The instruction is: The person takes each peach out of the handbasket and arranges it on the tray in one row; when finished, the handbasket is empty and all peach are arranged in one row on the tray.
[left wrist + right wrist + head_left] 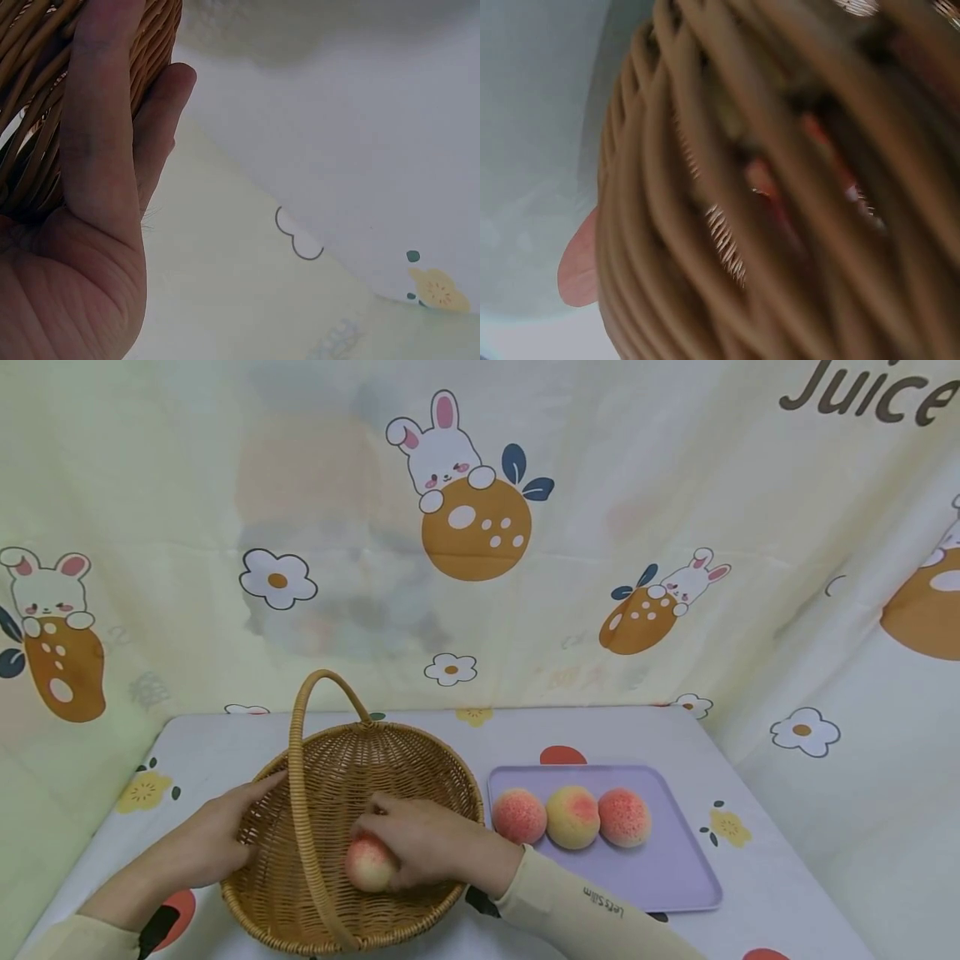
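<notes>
My right hand reaches down inside the brown wicker basket and grips a pink-and-cream peach low in its bowl. Part of the fruit is covered by the fingers. At the basket's left side, my left hand rests against the outer wall with its fingers extended. The left wrist view shows that hand lying along the woven side. In the right wrist view, blurred wicker strands fill most of the picture, with bits of red and pink showing through the gaps.
A lilac tray lies right of the basket, holding a row of three peaches: one red, one yellow with a red patch, one red. The basket's tall handle arches between my hands. A printed curtain hangs behind the table.
</notes>
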`<state>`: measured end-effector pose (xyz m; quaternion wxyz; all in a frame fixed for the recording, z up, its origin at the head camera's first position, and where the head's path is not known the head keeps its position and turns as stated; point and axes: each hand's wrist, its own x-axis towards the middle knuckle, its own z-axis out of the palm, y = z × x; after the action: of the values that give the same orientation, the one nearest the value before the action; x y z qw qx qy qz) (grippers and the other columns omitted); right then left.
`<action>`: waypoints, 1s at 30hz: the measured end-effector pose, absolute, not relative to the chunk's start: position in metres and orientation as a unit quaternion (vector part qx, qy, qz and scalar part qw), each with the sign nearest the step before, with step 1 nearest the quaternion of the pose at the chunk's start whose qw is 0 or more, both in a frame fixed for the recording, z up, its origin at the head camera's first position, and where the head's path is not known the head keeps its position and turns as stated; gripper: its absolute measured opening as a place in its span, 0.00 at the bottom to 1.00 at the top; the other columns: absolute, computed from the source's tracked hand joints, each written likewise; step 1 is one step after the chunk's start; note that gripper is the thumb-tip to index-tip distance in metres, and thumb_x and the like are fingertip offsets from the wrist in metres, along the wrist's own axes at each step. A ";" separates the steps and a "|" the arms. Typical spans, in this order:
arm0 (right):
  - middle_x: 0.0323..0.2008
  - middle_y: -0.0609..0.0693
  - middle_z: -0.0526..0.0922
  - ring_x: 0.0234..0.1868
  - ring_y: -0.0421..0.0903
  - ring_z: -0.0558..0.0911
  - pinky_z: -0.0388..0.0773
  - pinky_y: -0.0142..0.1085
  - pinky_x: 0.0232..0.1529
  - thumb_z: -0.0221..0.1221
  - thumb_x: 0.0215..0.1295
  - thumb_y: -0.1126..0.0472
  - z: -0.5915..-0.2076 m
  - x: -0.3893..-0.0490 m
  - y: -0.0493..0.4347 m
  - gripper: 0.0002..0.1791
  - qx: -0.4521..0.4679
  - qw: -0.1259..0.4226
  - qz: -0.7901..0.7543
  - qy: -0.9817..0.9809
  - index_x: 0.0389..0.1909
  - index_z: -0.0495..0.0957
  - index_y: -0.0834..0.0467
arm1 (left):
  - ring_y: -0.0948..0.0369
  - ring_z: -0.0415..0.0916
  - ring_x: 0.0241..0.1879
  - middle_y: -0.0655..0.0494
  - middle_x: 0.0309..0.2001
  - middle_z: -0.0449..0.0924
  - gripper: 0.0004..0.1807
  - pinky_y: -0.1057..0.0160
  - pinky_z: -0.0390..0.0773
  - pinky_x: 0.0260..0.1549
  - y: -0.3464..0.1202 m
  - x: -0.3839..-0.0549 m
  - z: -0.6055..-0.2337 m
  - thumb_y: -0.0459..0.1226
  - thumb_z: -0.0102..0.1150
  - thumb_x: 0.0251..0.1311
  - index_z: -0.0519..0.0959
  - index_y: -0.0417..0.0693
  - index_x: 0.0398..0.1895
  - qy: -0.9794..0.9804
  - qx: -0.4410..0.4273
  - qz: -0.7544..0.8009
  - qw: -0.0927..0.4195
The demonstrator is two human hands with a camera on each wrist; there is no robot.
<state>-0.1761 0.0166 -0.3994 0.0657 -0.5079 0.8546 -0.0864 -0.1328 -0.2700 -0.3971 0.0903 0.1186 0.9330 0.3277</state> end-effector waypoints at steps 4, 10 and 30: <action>0.50 0.43 0.73 0.42 0.35 0.77 0.75 0.29 0.46 0.79 0.41 0.53 -0.401 -0.176 0.017 0.37 -0.499 0.071 -0.076 0.860 0.57 0.78 0.45 | 0.29 0.58 0.68 0.27 0.71 0.59 0.54 0.35 0.73 0.54 -0.271 -0.133 -0.397 0.18 0.62 0.39 0.56 0.36 0.78 0.933 0.119 0.326 0.090; 0.45 0.39 0.79 0.43 0.34 0.79 0.76 0.32 0.45 0.80 0.39 0.54 -0.401 -0.175 0.018 0.38 -0.487 0.089 -0.078 0.865 0.53 0.72 0.45 | 0.30 0.58 0.68 0.27 0.71 0.59 0.54 0.35 0.72 0.54 -0.271 -0.132 -0.396 0.18 0.62 0.39 0.56 0.36 0.78 0.933 0.118 0.327 0.092; 0.60 0.46 0.75 0.58 0.46 0.78 0.78 0.44 0.56 0.74 0.44 0.68 -0.368 -0.189 0.066 0.43 -0.413 0.151 -0.545 0.714 0.63 0.68 0.49 | 0.29 0.59 0.67 0.25 0.70 0.61 0.52 0.34 0.71 0.55 -0.274 -0.135 -0.400 0.20 0.63 0.40 0.57 0.33 0.77 0.934 0.115 0.325 0.097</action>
<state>-0.1892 0.0659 -0.3678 0.1505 -0.4135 0.7137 -0.5450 -0.1353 -0.2742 -0.3998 0.0969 0.1145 0.9337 0.3251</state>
